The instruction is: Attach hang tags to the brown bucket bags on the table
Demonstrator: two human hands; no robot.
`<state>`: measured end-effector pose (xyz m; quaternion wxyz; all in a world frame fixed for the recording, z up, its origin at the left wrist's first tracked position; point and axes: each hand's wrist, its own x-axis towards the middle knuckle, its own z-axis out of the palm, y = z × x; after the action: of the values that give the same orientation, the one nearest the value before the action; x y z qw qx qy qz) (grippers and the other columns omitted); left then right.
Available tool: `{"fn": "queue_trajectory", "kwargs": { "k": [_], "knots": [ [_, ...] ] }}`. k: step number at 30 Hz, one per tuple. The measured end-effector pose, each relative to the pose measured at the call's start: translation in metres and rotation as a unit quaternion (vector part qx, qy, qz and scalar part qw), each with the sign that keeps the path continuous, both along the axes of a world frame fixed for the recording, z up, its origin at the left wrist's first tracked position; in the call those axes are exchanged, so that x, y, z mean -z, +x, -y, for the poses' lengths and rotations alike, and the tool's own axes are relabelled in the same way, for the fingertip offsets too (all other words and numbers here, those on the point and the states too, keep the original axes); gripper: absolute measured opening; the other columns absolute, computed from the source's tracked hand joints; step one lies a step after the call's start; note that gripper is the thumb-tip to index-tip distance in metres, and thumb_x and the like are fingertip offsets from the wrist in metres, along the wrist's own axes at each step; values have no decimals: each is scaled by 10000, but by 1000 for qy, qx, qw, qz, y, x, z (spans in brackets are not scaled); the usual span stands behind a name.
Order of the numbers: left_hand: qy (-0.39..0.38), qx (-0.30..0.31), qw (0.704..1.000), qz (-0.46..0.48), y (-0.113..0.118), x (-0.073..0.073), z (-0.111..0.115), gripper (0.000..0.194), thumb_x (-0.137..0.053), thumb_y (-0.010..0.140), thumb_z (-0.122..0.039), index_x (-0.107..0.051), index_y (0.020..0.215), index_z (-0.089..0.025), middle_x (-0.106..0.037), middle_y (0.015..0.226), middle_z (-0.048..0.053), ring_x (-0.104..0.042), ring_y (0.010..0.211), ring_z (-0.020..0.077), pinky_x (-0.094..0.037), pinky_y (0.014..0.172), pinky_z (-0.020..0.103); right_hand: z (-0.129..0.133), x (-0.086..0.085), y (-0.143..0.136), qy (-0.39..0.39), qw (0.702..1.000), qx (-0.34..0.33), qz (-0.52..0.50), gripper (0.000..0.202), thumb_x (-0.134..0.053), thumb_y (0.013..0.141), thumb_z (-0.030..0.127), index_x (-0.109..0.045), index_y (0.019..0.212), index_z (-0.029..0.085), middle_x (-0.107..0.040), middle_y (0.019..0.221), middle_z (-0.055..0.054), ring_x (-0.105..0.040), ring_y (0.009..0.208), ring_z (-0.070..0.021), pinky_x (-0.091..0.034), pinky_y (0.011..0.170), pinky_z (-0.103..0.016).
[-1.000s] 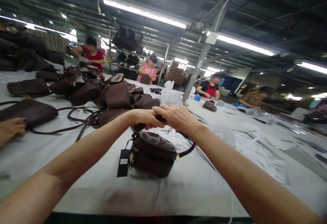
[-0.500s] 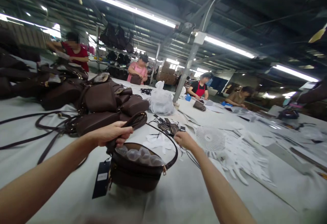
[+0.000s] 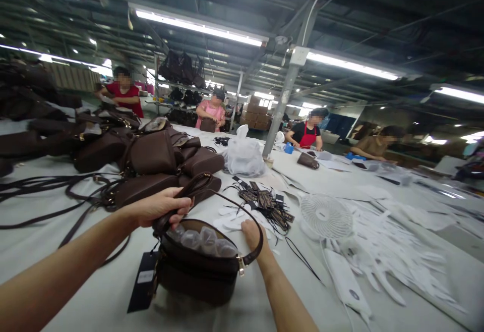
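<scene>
The dark brown handbag (image 3: 196,279) stood open at the near side of the white worktop (image 3: 315,299), clear plastic (image 3: 207,241) filling its mouth and a black hang tag (image 3: 139,286) at its left end. The left hand (image 3: 164,210) had its grip clenched round the bundled strap (image 3: 197,183). Beyond the looped handle (image 3: 251,258), the right hand (image 3: 250,233) curled beside white slips (image 3: 236,219), near the dark tags (image 3: 266,201); whether its grip held anything could not be told
</scene>
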<state>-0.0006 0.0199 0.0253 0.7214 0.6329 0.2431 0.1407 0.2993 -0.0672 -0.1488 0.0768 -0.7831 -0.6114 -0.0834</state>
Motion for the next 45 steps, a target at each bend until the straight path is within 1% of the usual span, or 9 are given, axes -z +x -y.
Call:
{"fn": "queue_trajectory", "kwargs": {
  "k": [9,15,20,27,31,33,38,42,45],
  "knots": [
    [-24,-1,1000,9,4,1,-4,526,-815,646,-477,-428,837,-175,-439,614,-77,-398,446,44,-432,428,186,44,-40,40,51,995,58,-56,211,-427,940,222,-613,849,180,-673,808,-33,-624,773,-154,-405,679,-220],
    [-9,-7,1000,20,1,-1,0,528,-815,637,-478,-416,809,-178,-440,604,-75,-397,446,48,-386,408,177,76,-13,35,17,992,86,-86,138,-576,770,54,-590,694,168,-652,819,-84,-627,773,-212,-382,645,-270],
    [-4,-4,1000,20,-1,-5,2,508,-813,649,-469,-436,814,-170,-435,605,-72,-405,454,49,-381,415,177,101,-6,39,72,970,94,-212,183,-541,800,206,-551,618,182,-637,733,-55,-609,758,-204,-413,709,-289],
    [-28,3,999,16,2,-2,-6,555,-823,622,-510,-440,843,-175,-411,611,-87,-345,433,32,-403,414,185,132,-52,37,212,879,59,-423,474,-442,809,639,-549,721,185,-695,806,-84,-660,836,-238,-513,765,-335],
    [-22,4,999,28,5,1,-9,552,-817,618,-514,-461,857,-167,-416,609,-82,-355,435,38,-382,406,183,147,-88,-2,256,738,23,-624,415,-735,698,543,-562,720,166,-693,834,-75,-659,827,-221,-528,805,-363],
    [-18,10,999,34,7,1,-10,565,-818,601,-526,-465,856,-166,-416,604,-82,-361,433,43,-374,400,184,148,-107,-26,261,705,25,-659,415,-804,641,498,-571,691,159,-677,804,-60,-642,774,-201,-539,730,-335],
    [-21,10,998,53,10,2,-11,526,-814,593,-484,-454,818,-173,-434,599,-80,-374,426,44,-378,408,185,133,-144,-72,238,749,-33,-617,444,-786,639,535,-557,622,155,-597,718,-23,-433,503,-84,-348,433,-203],
    [-37,3,997,60,13,5,-9,428,-785,642,-377,-441,800,-177,-452,585,-76,-388,411,43,-370,420,176,111,-156,-96,243,871,-78,-420,435,-602,791,607,-601,711,179,-596,765,-44,-479,599,-142,-378,523,-247],
    [-55,-1,996,73,15,7,-6,363,-756,687,-317,-443,806,-176,-458,571,-77,-397,407,42,-389,440,176,94,-149,-116,244,947,-91,-189,426,-401,913,556,-656,914,215,-633,874,-85,-565,793,-231,-417,670,-303]
  ]
}}
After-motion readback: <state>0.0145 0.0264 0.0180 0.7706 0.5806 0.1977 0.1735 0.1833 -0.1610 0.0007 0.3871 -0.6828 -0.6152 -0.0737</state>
